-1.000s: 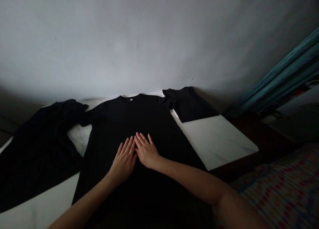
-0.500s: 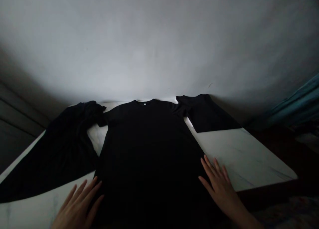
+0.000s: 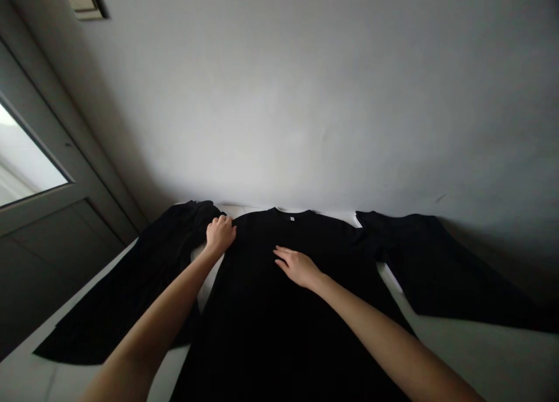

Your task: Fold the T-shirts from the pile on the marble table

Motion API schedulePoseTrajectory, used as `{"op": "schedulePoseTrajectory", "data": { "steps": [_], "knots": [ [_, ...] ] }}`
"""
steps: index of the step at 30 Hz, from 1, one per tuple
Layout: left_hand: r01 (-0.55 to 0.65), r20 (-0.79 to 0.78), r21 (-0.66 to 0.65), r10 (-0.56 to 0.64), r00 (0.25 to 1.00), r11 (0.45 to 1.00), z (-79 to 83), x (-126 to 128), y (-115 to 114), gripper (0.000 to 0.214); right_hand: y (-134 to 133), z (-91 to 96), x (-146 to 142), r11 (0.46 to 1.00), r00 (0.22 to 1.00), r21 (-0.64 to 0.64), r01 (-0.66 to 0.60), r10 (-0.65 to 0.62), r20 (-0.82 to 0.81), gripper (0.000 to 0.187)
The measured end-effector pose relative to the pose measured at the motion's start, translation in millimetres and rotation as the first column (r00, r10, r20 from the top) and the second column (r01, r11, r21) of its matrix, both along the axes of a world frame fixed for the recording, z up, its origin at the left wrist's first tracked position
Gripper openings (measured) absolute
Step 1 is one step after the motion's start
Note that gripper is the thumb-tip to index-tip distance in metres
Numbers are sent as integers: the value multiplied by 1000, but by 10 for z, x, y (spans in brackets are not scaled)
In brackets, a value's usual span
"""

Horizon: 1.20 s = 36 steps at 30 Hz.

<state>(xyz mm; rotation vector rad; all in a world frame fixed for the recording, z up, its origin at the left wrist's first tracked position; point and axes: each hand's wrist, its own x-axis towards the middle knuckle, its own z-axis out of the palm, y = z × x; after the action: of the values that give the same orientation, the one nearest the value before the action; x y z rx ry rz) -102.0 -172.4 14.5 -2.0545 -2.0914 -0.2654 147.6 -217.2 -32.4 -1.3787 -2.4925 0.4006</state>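
Observation:
A black T-shirt [image 3: 279, 320] lies spread flat on the white table, its neckline with a small pale label pointing toward the wall. My left hand [image 3: 221, 235] is at the shirt's left shoulder and sleeve, fingers curled down onto the fabric; the fingertips are partly hidden. Over the chest, below the collar, is my right hand [image 3: 299, 266], its fingers stretched out and nothing held in them. Whether that palm touches the cloth I cannot tell.
A crumpled dark garment [image 3: 126, 291] lies to the left of the shirt. Another dark piece of cloth [image 3: 441, 262] lies flat on the right, touching the right sleeve. The white table [image 3: 476, 355] meets a grey wall [image 3: 305, 99]; a door [image 3: 56, 175] stands at the left.
Both hands have moved from the shirt's lower sides up to its upper part. The left now grips near the sleeve; the right hovers or rests over the chest. The view has turned left.

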Motion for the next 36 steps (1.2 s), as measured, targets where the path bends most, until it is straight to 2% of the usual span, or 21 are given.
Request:
{"op": "schedulePoseTrajectory", "data": {
  "steps": [2,4,7,10,12,14,18,20,21,22,23,24,26,27,28,30,32,34,36],
  "knots": [
    [-41,10,-15,41,999,999,41,-113,205,33,333,-69,-268,999,999,19,-35,35,26,46],
    [13,64,-31,-11,998,999,-27,-25,362,35,627,-167,-532,999,998,23,-22,20,67,50],
    [202,194,-47,-189,963,978,-306,342,534,42,941,-335,-805,997,994,69,24,-31,108,55],
    [320,219,-94,-294,930,943,-619,631,616,48,1086,-469,-714,992,990,117,-51,35,136,57],
    [298,152,-116,-280,948,947,-761,684,637,50,1105,-504,-409,989,989,129,-74,57,134,54],
    [246,76,-117,-239,968,962,-833,667,649,52,1077,-488,33,992,991,129,-4,-13,133,54],
    [166,9,-137,-166,986,977,-823,625,671,57,961,-341,983,982,967,44,186,-191,171,55],
    [148,-3,-163,-150,989,975,-764,641,688,57,902,-228,1400,968,959,56,244,-250,136,52],
    [134,-17,-177,-139,990,975,-723,669,700,57,875,-163,1597,948,945,93,304,-313,99,49],
    [119,-42,-182,-129,991,976,-674,718,714,57,849,-96,1790,906,911,140,398,-409,55,45],
    [114,-73,-175,-129,989,978,-618,796,729,55,826,-28,1982,839,851,181,514,-524,12,41],
    [132,-98,-154,-149,984,979,-558,910,742,52,805,36,2171,753,771,203,626,-637,-16,38],
    [256,-83,-95,-264,961,962,-440,1254,758,43,774,140,2523,601,613,183,778,-790,-5,33],
    [349,-33,-71,-352,936,935,-389,1482,761,40,764,174,2678,559,563,149,816,-827,19,31],
    [443,39,-57,-441,897,895,-347,1738,763,38,759,197,2812,539,538,104,836,-842,40,31],
    [595,182,-40,-580,794,803,-302,2286,775,36,761,210,3011,533,533,-2,846,-845,53,30],
    [674,230,-22,-652,722,738,-305,2798,819,35,773,202,3122,560,565,-98,822,-824,34,26],
    [691,209,-15,-674,709,722,-345,3192,913,37,787,191,3163,596,608,-166,786,-794,28,23],
    [669,184,-32,-654,734,743,-409,3438,1051,38,790,186,3153,617,636,-201,761,-770,44,29]
  ]
}}
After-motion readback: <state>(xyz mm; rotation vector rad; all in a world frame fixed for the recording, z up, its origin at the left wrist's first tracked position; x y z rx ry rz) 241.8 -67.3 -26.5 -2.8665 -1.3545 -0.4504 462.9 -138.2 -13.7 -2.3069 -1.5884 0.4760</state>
